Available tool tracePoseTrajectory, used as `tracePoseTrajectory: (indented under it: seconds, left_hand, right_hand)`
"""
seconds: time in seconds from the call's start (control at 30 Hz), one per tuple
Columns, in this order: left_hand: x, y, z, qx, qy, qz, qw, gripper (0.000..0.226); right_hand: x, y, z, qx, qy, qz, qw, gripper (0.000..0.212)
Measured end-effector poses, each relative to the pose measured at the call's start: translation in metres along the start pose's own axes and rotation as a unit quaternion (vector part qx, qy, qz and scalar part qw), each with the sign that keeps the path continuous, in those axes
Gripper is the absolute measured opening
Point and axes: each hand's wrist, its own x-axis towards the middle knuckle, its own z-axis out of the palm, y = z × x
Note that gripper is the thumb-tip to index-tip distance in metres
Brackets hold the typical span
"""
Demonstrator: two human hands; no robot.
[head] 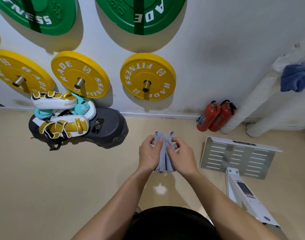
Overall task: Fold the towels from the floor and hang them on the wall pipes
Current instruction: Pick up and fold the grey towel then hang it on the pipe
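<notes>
white wrapped wall pipes (248, 103) stand up-right of the folded towel (163, 151) — left hand (149, 153) and right hand (180, 155) both pinch it, right hand nearer.

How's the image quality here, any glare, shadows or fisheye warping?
Head view: even light; a bright glare patch on the floor near the grey towel; yellow plates cast soft shadows on the wall; fisheye bows the wall-floor edge; the blue towel at the right edge looks smeared.
</notes>
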Motion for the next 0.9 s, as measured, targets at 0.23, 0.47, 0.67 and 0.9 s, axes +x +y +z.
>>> tracePoseTrajectory:
  seconds: [0.23,0.47,0.67,0.9]
  left_hand:
    - [-0.003,0.001,-0.010,0.004,-0.012,0.010,1.000,0.016]
    - [-0.004,0.002,-0.007,-0.005,-0.026,-0.014,1.000,0.032]
    - [-0.002,0.012,-0.009,-0.033,-0.029,-0.042,0.998,0.014]
    - [0.008,0.026,-0.028,-0.014,-0.083,0.035,0.996,0.019]
  right_hand:
    - [-0.002,0.002,0.006,0.007,-0.005,-0.007,1.000,0.022]
    - [-0.006,-0.008,0.002,0.018,-0.038,-0.049,0.998,0.034]
    - [-0.005,-0.005,-0.007,0.032,-0.174,-0.069,0.982,0.036]
    - [0.002,0.005,-0.035,-0.028,0.005,-0.091,0.995,0.052]
